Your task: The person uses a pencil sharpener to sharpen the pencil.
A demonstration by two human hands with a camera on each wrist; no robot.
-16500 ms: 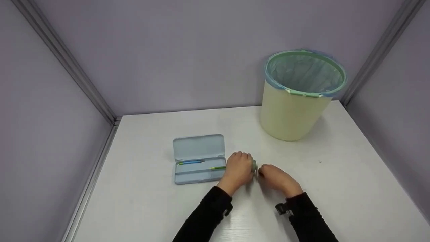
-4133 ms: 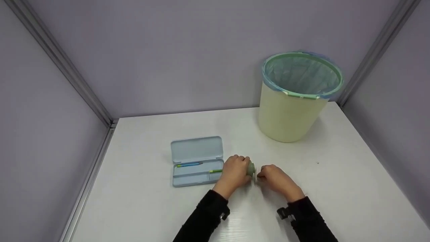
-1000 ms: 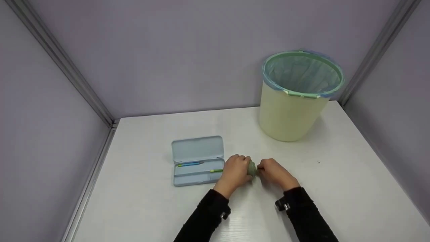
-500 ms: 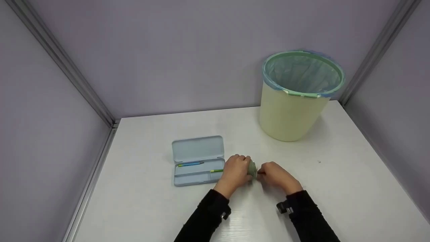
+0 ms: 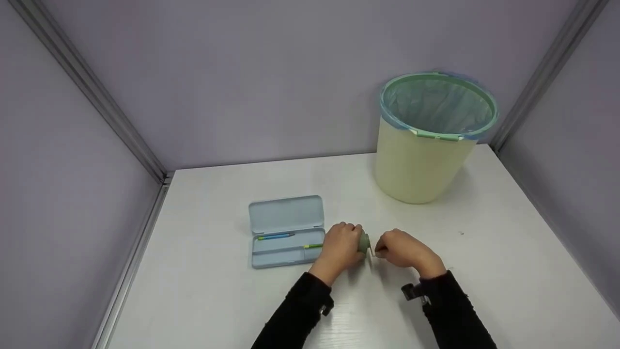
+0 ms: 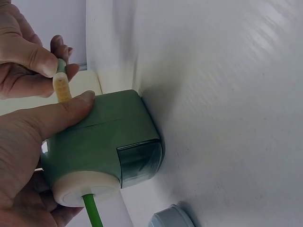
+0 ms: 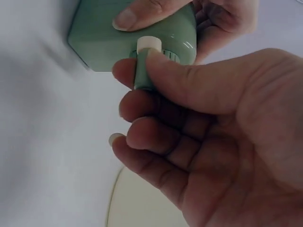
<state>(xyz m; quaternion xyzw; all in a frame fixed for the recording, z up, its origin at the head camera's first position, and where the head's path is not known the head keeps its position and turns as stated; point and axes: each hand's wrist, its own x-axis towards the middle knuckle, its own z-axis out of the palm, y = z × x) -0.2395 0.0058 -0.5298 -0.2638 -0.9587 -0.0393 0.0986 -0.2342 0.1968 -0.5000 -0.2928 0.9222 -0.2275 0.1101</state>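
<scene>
1. Green pencil point(image 6: 93, 211), left of my left hand point(image 5: 340, 245): could snap if bent.
2. Sharpener point(image 6: 97, 146), gripped in my left hand: may twist if held loosely.
3. Crank handle point(image 7: 142, 72), pinched by my right hand point(image 5: 406, 250): could slip if pinched lightly.

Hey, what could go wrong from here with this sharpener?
The green pencil might slip or twist, since no hand visibly holds it where it enters the sharpener. The sharpener could shift if the left hand loosens its grip. The right hand could lose its pinch on the small crank handle.
</scene>
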